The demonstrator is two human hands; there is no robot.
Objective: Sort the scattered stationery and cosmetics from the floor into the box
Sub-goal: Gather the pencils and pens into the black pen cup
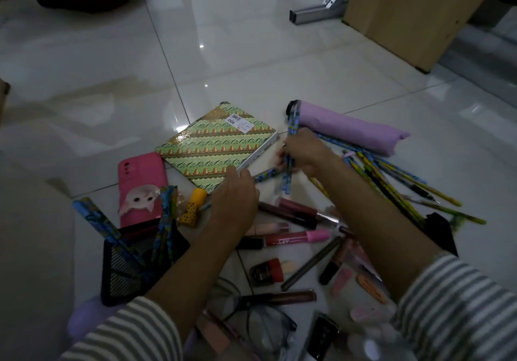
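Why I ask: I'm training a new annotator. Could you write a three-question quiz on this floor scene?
1. True or false: the black mesh pen holder is empty.
2. What does the right hand grip? A) red lipstick tube B) blue patterned pencils C) pink phone case
3. Fill in: the lilac roll with a black cap lies to the ___ of the green patterned notebook.
Key: 1 false; 2 B; 3 right.
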